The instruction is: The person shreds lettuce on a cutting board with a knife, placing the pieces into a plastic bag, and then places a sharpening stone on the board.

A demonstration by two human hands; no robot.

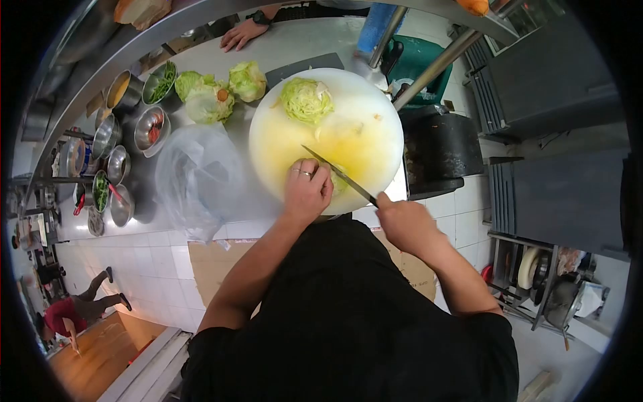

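Note:
A round white cutting board [268, 147] lies on the counter in front of me. My right hand [407, 224] grips the handle of a long kitchen knife [343, 177], its blade slanting up and left across the board. Close beside the blade, my left hand [308, 191] has its fingers curled down, a ring on one of them. Under and just right of those fingers shows a pale green piece of lettuce [340, 183], mostly hidden by hand and blade. Farther up the board sits a mound of cut lettuce [307, 100], with small scraps scattered to its right.
Left of the board are a clear plastic bag [199, 174], lettuce heads [248, 82] and several metal bowls [107, 137] of ingredients. Across the counter rests another person's hand [245, 35]. A green bin [422, 63] and a metal post [439, 67] stand right. A person in red [63, 315] is far left.

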